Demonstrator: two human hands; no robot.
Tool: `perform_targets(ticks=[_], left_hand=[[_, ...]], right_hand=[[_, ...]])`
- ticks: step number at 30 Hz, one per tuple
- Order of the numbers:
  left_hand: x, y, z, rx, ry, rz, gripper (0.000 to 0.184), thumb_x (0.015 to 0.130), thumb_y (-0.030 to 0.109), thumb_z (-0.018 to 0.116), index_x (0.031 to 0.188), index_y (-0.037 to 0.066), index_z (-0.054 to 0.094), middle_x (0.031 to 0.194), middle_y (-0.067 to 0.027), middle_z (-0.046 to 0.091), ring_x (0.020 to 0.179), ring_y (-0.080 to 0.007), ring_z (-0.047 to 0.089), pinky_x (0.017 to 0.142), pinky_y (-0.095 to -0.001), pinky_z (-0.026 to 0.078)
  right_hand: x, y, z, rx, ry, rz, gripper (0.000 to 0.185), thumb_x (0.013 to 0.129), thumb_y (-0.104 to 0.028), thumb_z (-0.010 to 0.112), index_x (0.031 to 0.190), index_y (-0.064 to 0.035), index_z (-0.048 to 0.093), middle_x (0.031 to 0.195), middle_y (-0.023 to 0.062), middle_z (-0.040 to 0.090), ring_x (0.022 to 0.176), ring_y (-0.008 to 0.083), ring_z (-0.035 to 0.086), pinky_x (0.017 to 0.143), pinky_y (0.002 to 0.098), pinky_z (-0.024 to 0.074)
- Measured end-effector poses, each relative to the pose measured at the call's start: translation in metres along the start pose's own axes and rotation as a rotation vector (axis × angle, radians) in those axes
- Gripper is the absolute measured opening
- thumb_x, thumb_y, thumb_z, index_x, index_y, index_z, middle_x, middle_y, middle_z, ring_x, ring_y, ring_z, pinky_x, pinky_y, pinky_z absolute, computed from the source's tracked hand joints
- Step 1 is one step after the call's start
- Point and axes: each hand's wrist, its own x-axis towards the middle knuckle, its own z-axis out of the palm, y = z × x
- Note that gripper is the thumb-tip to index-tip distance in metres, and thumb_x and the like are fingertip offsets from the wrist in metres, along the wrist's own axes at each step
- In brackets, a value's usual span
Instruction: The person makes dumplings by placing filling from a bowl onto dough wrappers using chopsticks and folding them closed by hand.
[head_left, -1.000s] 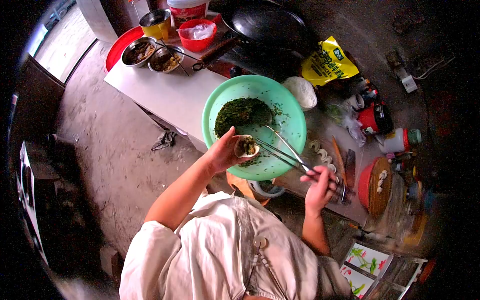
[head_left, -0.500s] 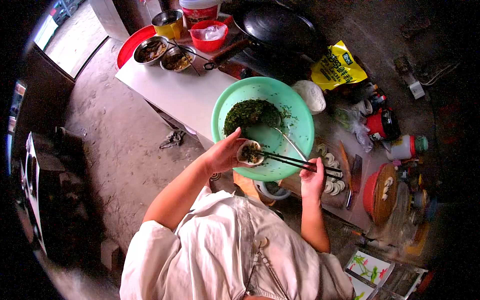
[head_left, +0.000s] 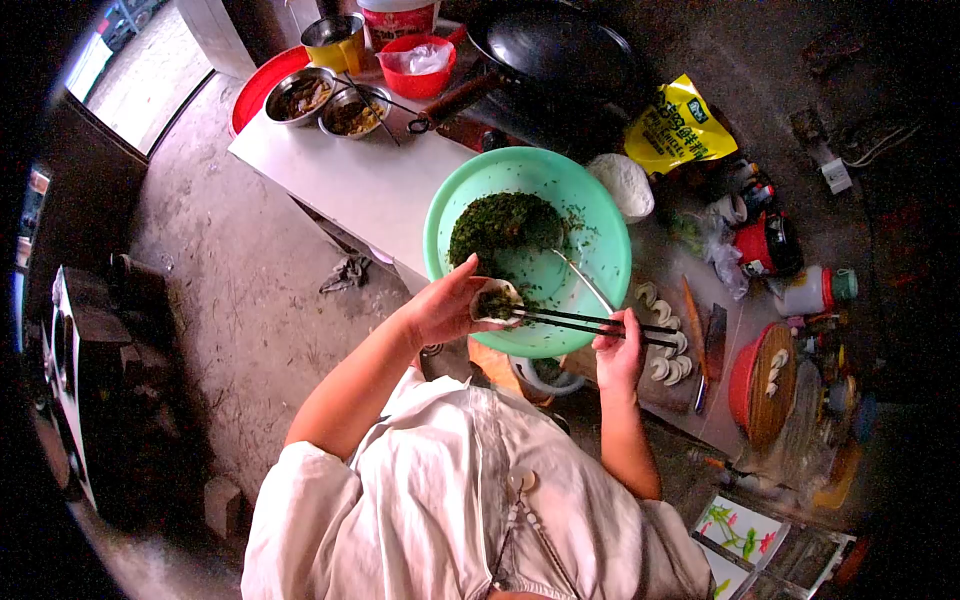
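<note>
My left hand cups a round dough wrapper with dark green filling on it, over the near left rim of a green bowl. Black chopsticks are held in my right hand, their tips at the filling in the wrapper. Inside the bowl a mound of chopped green filling lies at the back left, and a metal spoon leans on the right side. Several folded dumplings lie on the table right of my right hand.
A rolling pin and a knife lie right of the dumplings. Farther right, a red basin has a round board on it. Behind are a flour bowl, yellow bag, wok and two metal bowls.
The chopsticks in my right hand have swung left from over the bowl and now touch the filling in the wrapper. My left hand still holds the wrapper. The view has shifted slightly.
</note>
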Motion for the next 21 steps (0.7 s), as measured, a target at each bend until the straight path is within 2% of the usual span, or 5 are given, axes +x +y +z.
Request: perform_targets(ticks=[7, 9, 13, 17, 21], left_hand=[[-0.005, -0.004, -0.026, -0.033, 0.12, 0.114, 0.062, 0.083, 0.052, 0.037, 0.115, 0.0, 0.043, 0.117, -0.0135, 0.047, 0.11, -0.0274, 0.044, 0.09, -0.0401, 0.037], [-0.01, -0.002, -0.034, -0.039, 0.212, 0.19, 0.062, 0.084, 0.052, 0.036, 0.115, -0.001, 0.042, 0.116, -0.0141, 0.048, 0.109, -0.0296, 0.045, 0.091, -0.0409, 0.036], [-0.023, 0.0, -0.039, -0.032, 0.203, 0.198, 0.066, 0.083, 0.054, 0.033, 0.117, -0.003, 0.04, 0.118, -0.0154, 0.046, 0.107, -0.0314, 0.046, 0.092, -0.04, 0.036], [-0.026, -0.006, -0.062, -0.046, 0.186, 0.198, 0.066, 0.085, 0.053, 0.032, 0.12, -0.003, 0.036, 0.116, -0.0131, 0.048, 0.106, -0.024, 0.048, 0.088, -0.0334, 0.041], [-0.028, -0.005, -0.061, -0.041, 0.198, 0.199, 0.066, 0.085, 0.053, 0.033, 0.12, -0.003, 0.037, 0.116, -0.0127, 0.048, 0.105, -0.0232, 0.049, 0.088, -0.0329, 0.041]], right_hand=[[0.015, -0.006, -0.004, 0.002, 0.072, -0.052, 0.028, 0.084, -0.033, 0.05, 0.08, -0.0059, 0.054, 0.063, 0.0054, 0.055, 0.046, 0.0148, 0.05, 0.043, 0.0254, 0.0414], [0.022, -0.001, -0.007, -0.418, 0.134, -0.204, 0.031, 0.086, -0.032, 0.047, 0.081, -0.0019, 0.053, 0.065, 0.0072, 0.055, 0.046, 0.0153, 0.054, 0.045, 0.0256, 0.045], [0.041, 0.029, -0.019, -0.861, -0.015, -0.341, 0.032, 0.089, -0.027, 0.042, 0.08, 0.0022, 0.051, 0.064, 0.0089, 0.055, 0.045, 0.0145, 0.054, 0.045, 0.0256, 0.0456], [0.059, 0.049, -0.028, -0.69, -0.066, -0.259, 0.032, 0.089, -0.026, 0.041, 0.078, 0.0023, 0.05, 0.062, 0.0083, 0.054, 0.045, 0.0148, 0.054, 0.043, 0.0268, 0.0459], [0.064, 0.052, -0.025, -0.641, -0.034, -0.144, 0.031, 0.088, -0.027, 0.043, 0.078, 0.0003, 0.051, 0.06, 0.0085, 0.054, 0.044, 0.0157, 0.054, 0.043, 0.0271, 0.0465]])
